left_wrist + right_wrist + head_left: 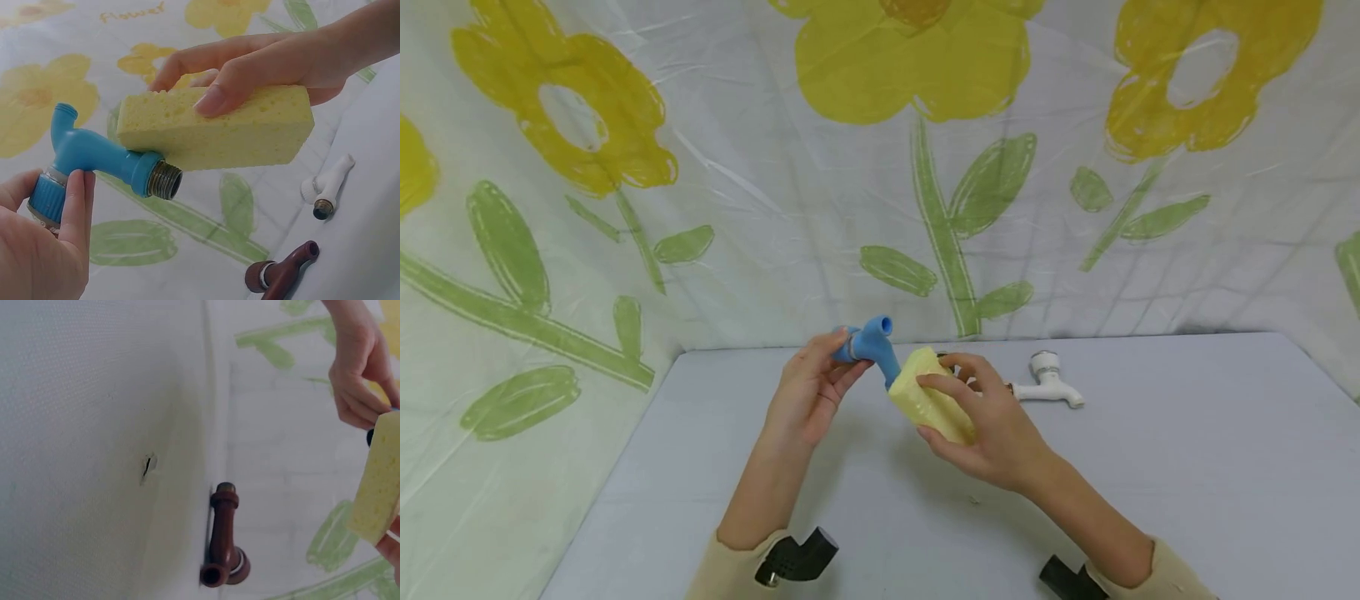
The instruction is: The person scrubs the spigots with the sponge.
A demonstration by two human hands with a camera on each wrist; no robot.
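Left hand (808, 400) pinches blue tap (94, 153); right hand (988, 425) grips sponge (219, 128) against it. Loose pinch, hard rub: tap may slip, drop on table (1187, 467).

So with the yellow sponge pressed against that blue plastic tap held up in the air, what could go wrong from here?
The left hand pinches the blue plastic tap only at its ribbed end, so pressure from the yellow sponge block could twist it loose. The tap's bare metal thread may snag or tear the soft sponge, which the right hand grips. If either drops, it could knock the white tap or brown tap lying on the table.
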